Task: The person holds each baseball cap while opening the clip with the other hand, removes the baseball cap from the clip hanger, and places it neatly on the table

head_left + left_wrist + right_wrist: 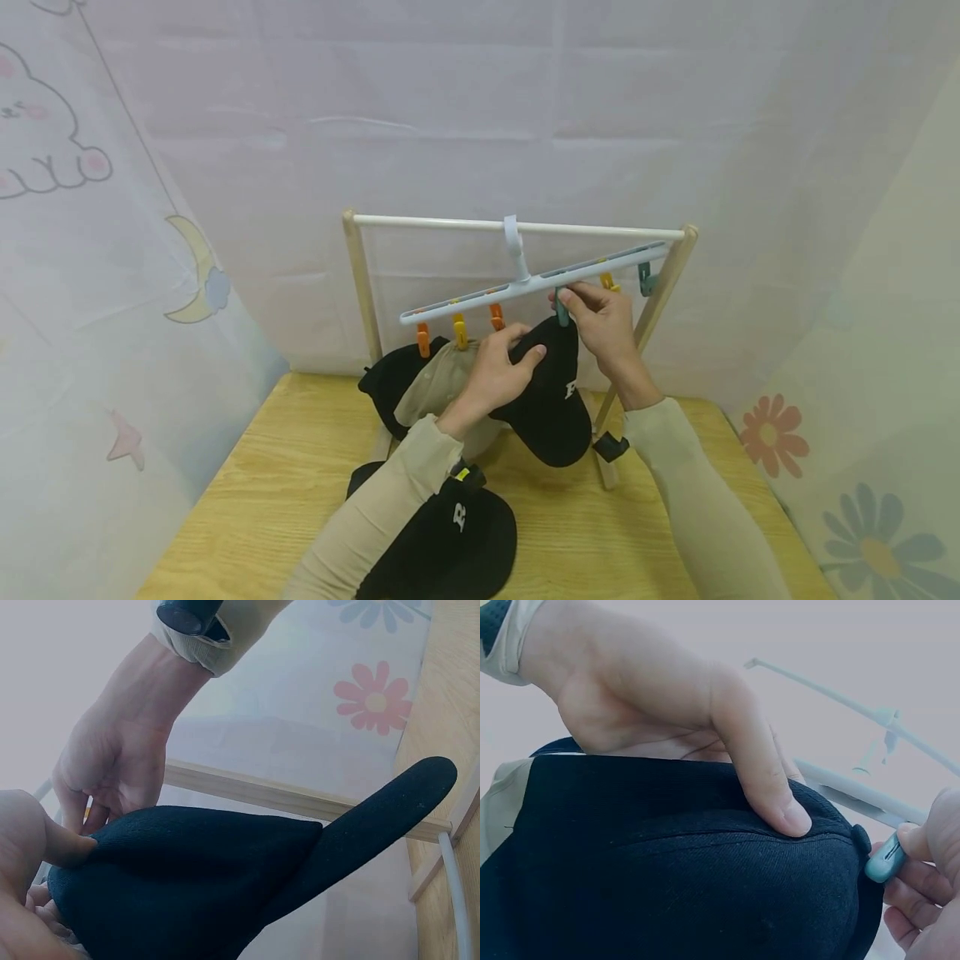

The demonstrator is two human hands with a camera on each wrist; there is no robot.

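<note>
White cartoon-printed curtains hung behind a wooden table bearing a small drying rack. From its rail hung a clip hanger. At its left end a black cap and a beige cap dangled from orange and yellow clips. Near the middle, the left hand gripped the crown of another black cap, thumb pressed on top. Just right of it, the right hand pinched a teal clip at that crown's top. One more cap lay on the table.
</note>
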